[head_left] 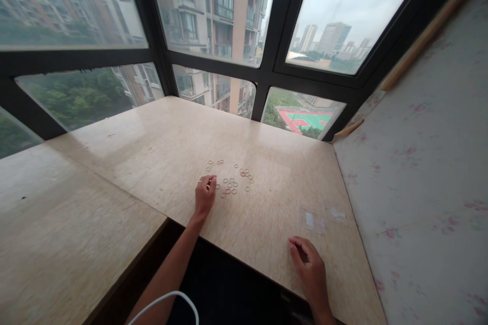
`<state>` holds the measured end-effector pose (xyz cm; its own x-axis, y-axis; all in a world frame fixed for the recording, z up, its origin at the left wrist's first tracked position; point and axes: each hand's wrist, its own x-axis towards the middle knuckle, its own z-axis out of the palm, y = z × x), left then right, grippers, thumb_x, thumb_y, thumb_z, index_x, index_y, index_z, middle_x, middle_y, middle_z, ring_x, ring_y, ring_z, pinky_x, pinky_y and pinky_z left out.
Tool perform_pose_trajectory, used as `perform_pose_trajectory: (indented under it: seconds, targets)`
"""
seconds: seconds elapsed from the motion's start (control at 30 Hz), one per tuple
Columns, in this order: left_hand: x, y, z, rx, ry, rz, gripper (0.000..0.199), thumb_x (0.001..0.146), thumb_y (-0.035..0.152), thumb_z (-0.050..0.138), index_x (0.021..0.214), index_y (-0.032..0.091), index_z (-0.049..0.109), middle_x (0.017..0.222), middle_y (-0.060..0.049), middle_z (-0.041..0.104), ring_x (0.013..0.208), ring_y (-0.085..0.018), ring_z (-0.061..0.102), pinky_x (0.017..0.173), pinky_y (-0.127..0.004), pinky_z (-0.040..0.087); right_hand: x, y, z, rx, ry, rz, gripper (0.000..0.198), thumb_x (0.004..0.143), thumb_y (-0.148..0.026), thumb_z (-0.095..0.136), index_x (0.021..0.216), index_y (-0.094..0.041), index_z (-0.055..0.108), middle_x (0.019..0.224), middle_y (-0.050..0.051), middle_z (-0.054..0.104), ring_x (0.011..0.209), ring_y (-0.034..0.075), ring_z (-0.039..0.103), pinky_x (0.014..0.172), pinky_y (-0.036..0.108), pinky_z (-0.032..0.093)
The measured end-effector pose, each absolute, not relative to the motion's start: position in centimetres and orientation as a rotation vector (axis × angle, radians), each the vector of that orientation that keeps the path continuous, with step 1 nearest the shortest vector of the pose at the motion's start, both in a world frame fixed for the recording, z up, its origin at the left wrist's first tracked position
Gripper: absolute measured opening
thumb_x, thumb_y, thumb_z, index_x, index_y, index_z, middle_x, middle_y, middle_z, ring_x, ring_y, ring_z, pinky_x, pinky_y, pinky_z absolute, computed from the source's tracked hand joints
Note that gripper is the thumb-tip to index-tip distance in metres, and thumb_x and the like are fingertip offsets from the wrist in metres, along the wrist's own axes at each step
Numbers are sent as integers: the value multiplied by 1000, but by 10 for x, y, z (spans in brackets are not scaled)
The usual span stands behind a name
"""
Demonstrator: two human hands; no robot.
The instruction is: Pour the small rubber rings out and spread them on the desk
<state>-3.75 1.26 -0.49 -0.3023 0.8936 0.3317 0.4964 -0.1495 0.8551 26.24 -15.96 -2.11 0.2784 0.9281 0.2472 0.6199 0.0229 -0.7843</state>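
The left hand (206, 194) is at the near left side of the scattered rings (230, 184), its fingers curled in and drawn together; whether a ring is pinched between the fingertips cannot be determined. The right hand (309, 264) is half curled, thumb close to the index finger, with no object visible in its grip. For good handling, contact one ring at a time by its rim, with the left wrist raised so that neighbouring rings are not dragged. Note the edges: the countertop's front edge (238, 265) passes beneath the left forearm, and the patterned wall (415, 188) stands to the right of the right hand. Clear packets (313, 220) lie beyond the right hand; working room extends between both hands and beyond the rings.
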Motion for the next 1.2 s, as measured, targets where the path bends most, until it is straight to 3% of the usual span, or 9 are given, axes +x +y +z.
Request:
perform_pose_trajectory:
  seconds: [0.13, 0.57, 0.87, 1.2]
  targets:
    - [-41, 12, -5, 1279, 1732, 1554, 32, 88, 37, 42, 98, 14, 62, 97, -8, 64, 82, -17, 60, 73, -29, 49, 262, -159, -23, -1710, -1448, 431, 30, 84, -43, 51, 88, -18, 68, 95, 10, 66, 90, 23, 61, 84, 38, 49]
    - [-46, 19, -9, 788, 1528, 1846, 27, 74, 31, 58, 94, 13, 62, 77, -3, 61, 66, -14, 58, 62, -25, 47, 261, -157, -22, -1746, -1441, 420, 31, 83, -44, 52, 86, -18, 67, 94, 10, 66, 89, 23, 61, 82, 36, 50]
    - [-46, 16, -6, 926, 1591, 1692, 22, 73, 26, 53, 90, 14, 62, 70, -2, 60, 61, -14, 56, 55, -24, 44, 258, -157, -18, -1760, -1405, 412, 32, 81, -45, 53, 85, -17, 68, 92, 10, 67, 85, 22, 62, 78, 33, 51]
    - [-41, 14, -3, 1298, 1637, 1520, 18, 73, 20, 48, 81, 18, 63, 85, -3, 65, 65, -14, 56, 62, -27, 44, 254, -156, -10, -1783, -1350, 462, 33, 78, -46, 55, 85, -17, 69, 92, 10, 68, 87, 23, 63, 78, 33, 51]
